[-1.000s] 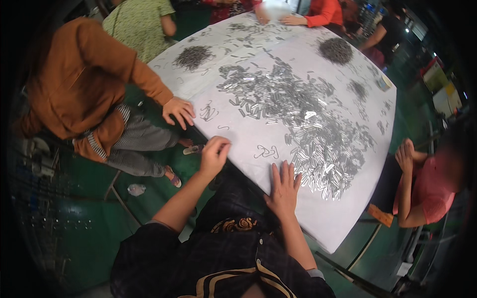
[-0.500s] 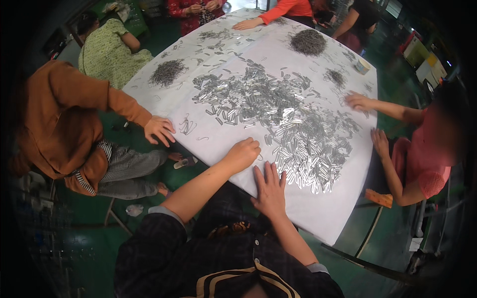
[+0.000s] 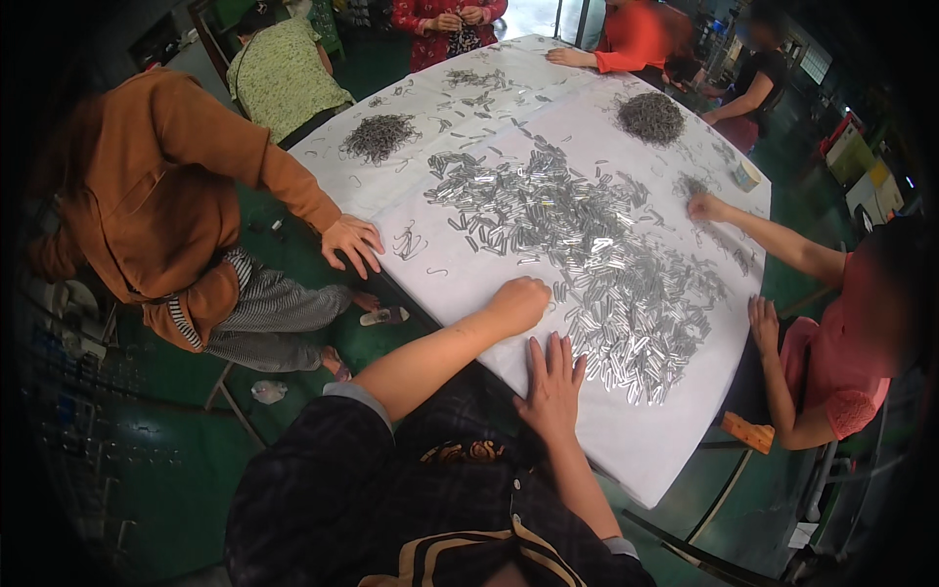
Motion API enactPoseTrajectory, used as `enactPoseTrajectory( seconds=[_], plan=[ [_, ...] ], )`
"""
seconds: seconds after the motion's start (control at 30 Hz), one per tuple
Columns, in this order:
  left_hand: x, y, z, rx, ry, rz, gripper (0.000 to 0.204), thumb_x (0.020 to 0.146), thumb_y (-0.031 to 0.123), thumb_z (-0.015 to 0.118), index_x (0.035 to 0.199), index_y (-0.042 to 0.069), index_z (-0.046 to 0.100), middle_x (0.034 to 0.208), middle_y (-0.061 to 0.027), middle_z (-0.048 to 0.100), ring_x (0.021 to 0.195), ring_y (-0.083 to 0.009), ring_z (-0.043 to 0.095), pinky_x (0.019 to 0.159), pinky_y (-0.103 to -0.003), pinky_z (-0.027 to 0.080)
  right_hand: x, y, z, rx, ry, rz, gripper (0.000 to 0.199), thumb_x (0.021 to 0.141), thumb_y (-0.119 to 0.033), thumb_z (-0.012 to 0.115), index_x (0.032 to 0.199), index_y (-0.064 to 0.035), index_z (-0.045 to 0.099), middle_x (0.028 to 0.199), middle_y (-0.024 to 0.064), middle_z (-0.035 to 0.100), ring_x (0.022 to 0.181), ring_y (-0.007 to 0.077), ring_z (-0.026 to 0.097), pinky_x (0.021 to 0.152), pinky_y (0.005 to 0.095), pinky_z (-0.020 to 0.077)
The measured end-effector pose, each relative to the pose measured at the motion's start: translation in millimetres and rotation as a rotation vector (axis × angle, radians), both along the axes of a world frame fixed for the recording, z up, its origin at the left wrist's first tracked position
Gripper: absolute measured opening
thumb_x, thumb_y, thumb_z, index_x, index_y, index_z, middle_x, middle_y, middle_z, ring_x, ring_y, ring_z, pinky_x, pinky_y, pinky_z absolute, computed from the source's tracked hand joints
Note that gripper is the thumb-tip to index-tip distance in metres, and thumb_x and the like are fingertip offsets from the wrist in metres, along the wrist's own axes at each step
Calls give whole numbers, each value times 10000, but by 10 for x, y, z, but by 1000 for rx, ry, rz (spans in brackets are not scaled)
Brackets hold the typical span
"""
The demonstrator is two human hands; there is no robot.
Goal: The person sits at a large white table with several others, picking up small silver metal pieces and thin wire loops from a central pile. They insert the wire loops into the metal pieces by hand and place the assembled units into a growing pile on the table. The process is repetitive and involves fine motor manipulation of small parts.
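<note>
Well, it's a busy workroom — green floor [image 3: 186, 470], and a big table [image 3: 631, 460] covered in white with people around it. Dark heaps [image 3: 380, 137] of small bits lie toward the far side, and a paper cup [image 3: 746, 175] stands near the right edge. A person in brown [image 3: 176, 186] rests a hand at the left edge, beside a cluster of bent wires [image 3: 409, 241]; a person in pink [image 3: 846, 333] reaches in from the right.

The wearer's left hand [image 3: 521, 305] is curled into a fist just beside the pile of silver pieces [image 3: 636, 313]; I can't tell whether anything is inside it. The right hand [image 3: 555, 386] is released, palm down with fingers apart, lying on the white cover by the near edge.

That silver pile takes up the middle of the table — its long axis slants from far left to near right. The slim pieces themselves point every which way, many at the near end aiming roughly toward the wearer. A lone wire hook [image 3: 437, 271] lies more or less crosswise, left of the fist.
</note>
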State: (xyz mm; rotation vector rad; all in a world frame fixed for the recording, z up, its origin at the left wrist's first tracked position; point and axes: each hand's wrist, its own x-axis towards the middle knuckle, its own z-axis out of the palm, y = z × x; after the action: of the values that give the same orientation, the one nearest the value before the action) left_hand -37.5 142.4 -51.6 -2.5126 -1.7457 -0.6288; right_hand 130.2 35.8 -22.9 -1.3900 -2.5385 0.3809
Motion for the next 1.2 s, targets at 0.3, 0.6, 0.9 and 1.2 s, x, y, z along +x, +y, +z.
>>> enactPoseTrajectory(
  seconds=[0.3,0.6,0.9,1.2],
  plan=[
    [-415,-323,-382,67,-1157,279,61,865,31,600,860,14,541,775,-55,610,653,-95,552,598,-243,461,74,101,-265,139,298,-148,715,800,-365,691,1349,-2,411,1405,235,373,1361,403,275,1102,612,122],
    [-390,-278,-411,81,-1114,243,93,894,57,578,875,23,493,779,-54,604,661,-116,542,629,-265,460,551,479,-161,265,183,-639,434,776,-241,707,1158,-57,612,1050,125,536,1016,298,478,947,468,302],
    [-393,-303,-352,64,-1107,272,83,882,68,587,863,22,521,771,-61,612,667,-138,565,618,-277,465,662,701,-97,324,25,-619,164,778,-217,687,813,-56,680,837,90,595,879,274,538,827,438,352],
    [-359,-320,-357,58,-1191,245,71,849,-5,598,862,2,528,740,-34,595,652,-67,554,573,-220,460,795,835,-172,333,211,-537,98,794,-101,635,772,-12,670,764,109,616,739,286,583,700,397,434]
  ],
)
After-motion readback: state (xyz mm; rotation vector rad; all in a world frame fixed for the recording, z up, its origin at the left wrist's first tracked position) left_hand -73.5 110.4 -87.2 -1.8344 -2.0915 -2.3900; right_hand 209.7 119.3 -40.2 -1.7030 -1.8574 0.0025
